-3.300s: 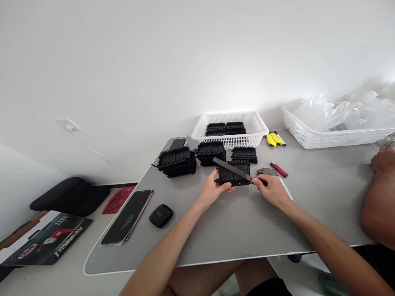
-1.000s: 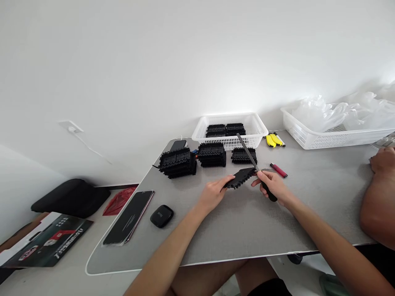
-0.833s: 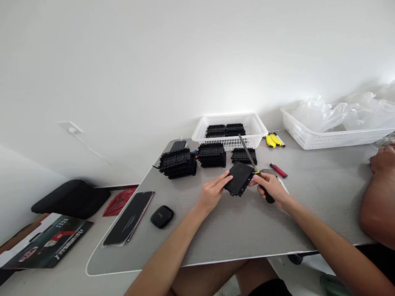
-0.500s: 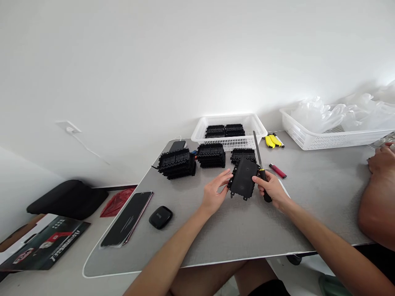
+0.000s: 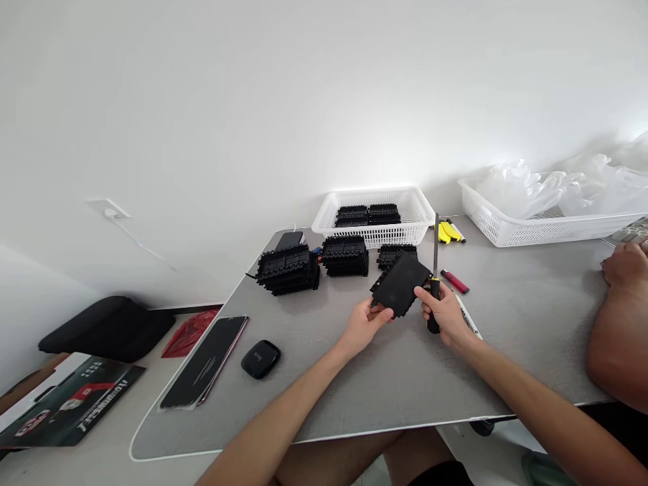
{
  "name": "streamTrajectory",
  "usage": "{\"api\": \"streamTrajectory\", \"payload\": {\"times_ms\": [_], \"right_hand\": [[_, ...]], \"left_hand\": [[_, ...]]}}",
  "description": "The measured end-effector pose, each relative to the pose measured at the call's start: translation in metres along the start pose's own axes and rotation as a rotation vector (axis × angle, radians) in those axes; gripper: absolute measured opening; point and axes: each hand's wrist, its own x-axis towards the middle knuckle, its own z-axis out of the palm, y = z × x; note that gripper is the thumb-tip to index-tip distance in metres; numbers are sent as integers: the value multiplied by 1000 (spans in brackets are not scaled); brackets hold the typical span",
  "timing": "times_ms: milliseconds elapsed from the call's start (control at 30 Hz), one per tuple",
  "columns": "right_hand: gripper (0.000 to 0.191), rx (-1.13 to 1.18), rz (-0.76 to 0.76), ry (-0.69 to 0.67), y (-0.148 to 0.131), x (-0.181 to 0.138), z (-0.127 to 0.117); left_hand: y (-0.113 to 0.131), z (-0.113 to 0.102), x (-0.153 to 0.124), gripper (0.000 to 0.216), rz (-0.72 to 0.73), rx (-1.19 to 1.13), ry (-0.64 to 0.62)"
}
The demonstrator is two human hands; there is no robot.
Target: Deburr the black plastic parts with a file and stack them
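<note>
Spreading beneath black panel (image 5: 402, 283), grey table (image 5: 389, 385) fronts wall (image 5: 253, 115).

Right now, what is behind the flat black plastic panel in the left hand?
Behind the flat black plastic panel, the top of a low stack of ridged black plastic parts shows. The panel covers most of its lower front, which cannot be seen.

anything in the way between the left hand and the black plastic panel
Nothing visible: the left hand grips the black plastic panel at its near left end. The file in the right hand is beside the panel, not between them.
</note>
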Motion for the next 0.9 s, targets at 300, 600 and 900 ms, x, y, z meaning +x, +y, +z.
{"api": "streamTrajectory", "payload": {"times_ms": [300, 600, 900], "right_hand": [[52, -225, -45, -180, -9, -1, -7], [43, -649, -63, -492, 1, -7, -6], [37, -793, -133, -470, -8, -11, -4]], "left_hand": [[13, -26, 9, 44, 144, 41, 347], [17, -37, 10, 43, 152, 73, 314], [21, -37, 8, 42, 226, 62, 352]]}}
